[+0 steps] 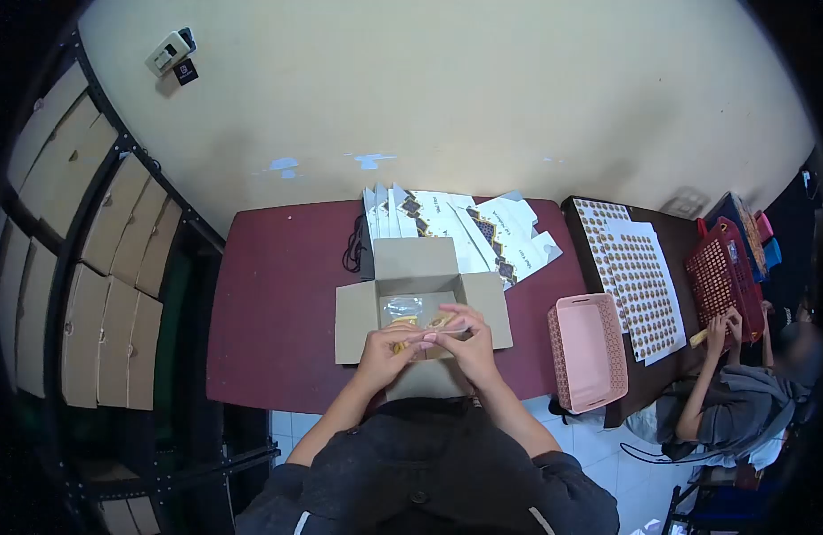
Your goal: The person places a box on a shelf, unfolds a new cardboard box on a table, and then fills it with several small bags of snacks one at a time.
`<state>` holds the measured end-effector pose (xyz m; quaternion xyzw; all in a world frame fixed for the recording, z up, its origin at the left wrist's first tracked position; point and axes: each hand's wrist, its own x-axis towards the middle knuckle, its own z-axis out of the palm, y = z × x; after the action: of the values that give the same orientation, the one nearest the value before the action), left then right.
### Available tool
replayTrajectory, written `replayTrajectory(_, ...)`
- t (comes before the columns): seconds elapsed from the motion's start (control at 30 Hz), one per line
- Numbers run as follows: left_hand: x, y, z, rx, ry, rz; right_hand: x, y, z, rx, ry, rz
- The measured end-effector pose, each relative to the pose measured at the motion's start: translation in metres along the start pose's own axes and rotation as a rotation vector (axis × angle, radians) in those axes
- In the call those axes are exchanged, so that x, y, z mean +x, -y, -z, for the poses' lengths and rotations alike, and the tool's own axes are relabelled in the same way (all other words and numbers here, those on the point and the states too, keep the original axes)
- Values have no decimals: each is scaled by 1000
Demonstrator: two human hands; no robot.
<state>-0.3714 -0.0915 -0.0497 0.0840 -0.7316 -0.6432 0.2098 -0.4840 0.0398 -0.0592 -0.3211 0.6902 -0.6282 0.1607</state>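
Both hands meet over an open brown cardboard box (417, 259), whose flaps are folded outward. My left hand (386, 352) and my right hand (466, 343) have their fingers closed in a pinch on what looks like a small clear plastic bag (449, 332). The fingers partly cover it, and its contents are too small to make out. Inside the box lies a clear plastic packet (401, 307), with something yellowish beside my left fingers.
White printed cartons (483, 232) lie behind the box on the dark red table (278, 303). To the right are a pink basket (593, 348), sticker sheets (643, 285) and a red basket (723, 276). A co-worker (732, 401) sits there. Shelved boxes (108, 330) stand left.
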Motion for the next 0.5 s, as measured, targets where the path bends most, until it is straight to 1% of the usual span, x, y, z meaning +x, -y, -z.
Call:
replayTrajectory(0.03, 0, 0, 2, 62, 3, -51, -3, -5, -3, 157, -7, -86)
replayTrajectory(0.07, 1, 4, 3, 60, 1, -52, -4, -4, -3, 155, -6, -86)
replayTrajectory(0.13, -1, 14, 4, 156, 15, -75, -7, 2, -4, 303, 2, -219)
replayTrajectory(0.27, 2, 2, 11, 181, 29, -51, -5, 7, 1, 310, 30, -276)
replayTrajectory(0.33, 2, -2, 15, 160, 49, -11, -3, 2, 1, 419, 107, -336)
replayTrajectory(0.37, 3, -1, 17, 184, 57, -52, -2, 3, 1, 345, 123, -291)
replayTrajectory(0.5, 3, -5, 23, 200, 51, -71, 4, 7, 4, 326, 147, -262)
